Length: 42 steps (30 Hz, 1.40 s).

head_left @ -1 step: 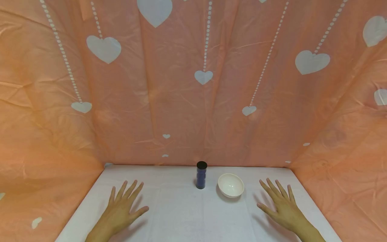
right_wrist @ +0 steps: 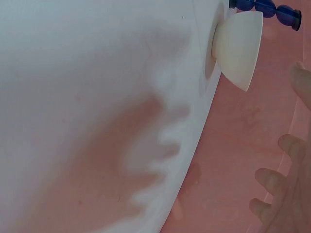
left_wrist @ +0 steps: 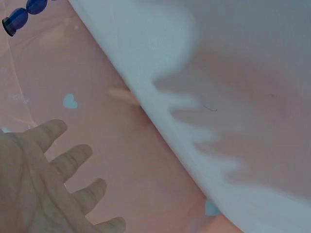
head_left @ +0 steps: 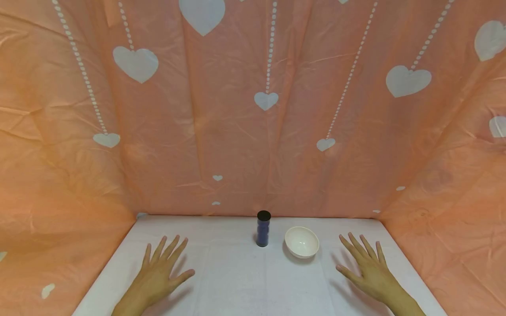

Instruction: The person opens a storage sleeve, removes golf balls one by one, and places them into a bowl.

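Note:
My left hand (head_left: 156,276) hovers over the left side of the white table, fingers spread and holding nothing. On the right side, my right hand (head_left: 369,274) is likewise spread and holds nothing; its shadow falls on the table below. Between the hands stands a blue, ribbed bottle-like container (head_left: 262,230) with a black top, upright near the back. Just right of it sits a white bowl (head_left: 302,242), the thing nearest my right hand; its inside looks bare. The right wrist view shows the bowl (right_wrist: 239,51) from the side, with the bulging blue container (right_wrist: 265,8) behind it.
A white cloth covers the table (head_left: 237,281). Orange cloth (head_left: 233,145) with white hearts rises behind it and along both sides, close to the table's edges.

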{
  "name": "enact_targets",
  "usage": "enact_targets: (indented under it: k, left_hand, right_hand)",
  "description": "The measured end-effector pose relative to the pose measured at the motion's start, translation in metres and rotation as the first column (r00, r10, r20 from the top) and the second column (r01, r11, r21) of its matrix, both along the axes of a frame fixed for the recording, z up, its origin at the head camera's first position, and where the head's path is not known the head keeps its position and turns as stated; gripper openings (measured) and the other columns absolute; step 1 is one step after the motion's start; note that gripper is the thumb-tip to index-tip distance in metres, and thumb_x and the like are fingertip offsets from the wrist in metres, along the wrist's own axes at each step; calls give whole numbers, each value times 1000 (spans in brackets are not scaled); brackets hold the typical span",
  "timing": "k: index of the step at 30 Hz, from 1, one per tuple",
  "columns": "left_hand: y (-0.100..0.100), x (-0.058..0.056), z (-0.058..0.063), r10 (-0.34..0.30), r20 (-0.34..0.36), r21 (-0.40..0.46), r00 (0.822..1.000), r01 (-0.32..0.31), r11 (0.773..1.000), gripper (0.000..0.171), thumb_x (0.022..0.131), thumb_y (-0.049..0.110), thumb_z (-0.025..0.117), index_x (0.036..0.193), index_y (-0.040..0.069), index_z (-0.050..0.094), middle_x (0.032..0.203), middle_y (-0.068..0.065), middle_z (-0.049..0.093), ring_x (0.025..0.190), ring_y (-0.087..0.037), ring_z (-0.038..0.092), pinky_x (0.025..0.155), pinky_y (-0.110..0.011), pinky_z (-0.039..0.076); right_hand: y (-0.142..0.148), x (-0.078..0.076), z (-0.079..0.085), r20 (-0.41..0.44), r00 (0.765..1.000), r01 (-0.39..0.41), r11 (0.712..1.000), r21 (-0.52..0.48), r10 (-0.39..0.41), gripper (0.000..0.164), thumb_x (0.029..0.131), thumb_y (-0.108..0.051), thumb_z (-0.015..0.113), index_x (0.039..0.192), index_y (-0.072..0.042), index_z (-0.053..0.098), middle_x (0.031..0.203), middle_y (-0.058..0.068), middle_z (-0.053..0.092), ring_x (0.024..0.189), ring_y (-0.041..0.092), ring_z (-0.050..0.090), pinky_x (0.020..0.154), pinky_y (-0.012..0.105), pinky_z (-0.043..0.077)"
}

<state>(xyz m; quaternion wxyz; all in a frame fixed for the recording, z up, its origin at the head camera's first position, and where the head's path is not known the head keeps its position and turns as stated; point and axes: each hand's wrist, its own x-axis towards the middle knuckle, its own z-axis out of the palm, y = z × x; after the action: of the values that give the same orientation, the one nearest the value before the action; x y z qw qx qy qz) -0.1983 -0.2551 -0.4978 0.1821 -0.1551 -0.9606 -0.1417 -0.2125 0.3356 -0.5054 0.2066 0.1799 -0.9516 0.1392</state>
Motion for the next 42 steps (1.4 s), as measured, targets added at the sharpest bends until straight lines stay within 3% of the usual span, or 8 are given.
enact_targets:
  k: [6,12,25,34,42]
  left_hand:
    - [4,-4,-2,-17,2,9,1000,17,1000,85,93,63,74,159,15,51,165,-17,47,153,-52,33,120,-76,16]
    - [17,-9,-3,-50,56,45,997,48,998,85,95,61,73,163,18,47,168,-16,43,156,-51,29,121,-76,15]
    - [62,-40,4,-144,187,111,972,125,986,92,98,62,70,169,16,35,174,-15,32,162,-45,19,125,-73,7]
    - [86,-61,8,-192,184,88,964,178,980,97,97,69,66,169,13,33,174,-14,31,162,-44,19,126,-71,11]
    - [101,-74,2,-231,196,112,953,212,971,98,96,69,68,169,12,34,173,-16,33,162,-45,21,126,-70,11]
  right_hand:
    - [-1,-1,0,-3,1000,-7,1000,-2,7,81,98,-50,74,167,-28,39,170,18,39,165,33,15,128,54,-16]
    - [-2,-3,-3,16,1000,-14,1000,-1,14,81,99,-52,73,167,-24,40,171,18,37,165,34,14,128,53,-17]
    - [-17,-13,-4,21,999,-43,999,-25,43,85,97,-56,74,168,-27,38,171,17,37,161,41,24,129,50,-15]
    - [-27,-21,0,57,997,-49,998,-24,51,87,97,-59,73,168,-23,38,172,16,34,159,47,25,129,48,-15]
    - [-34,-29,-2,92,994,-57,998,-35,60,92,94,-62,74,167,-19,39,173,17,34,158,49,25,129,49,-15]
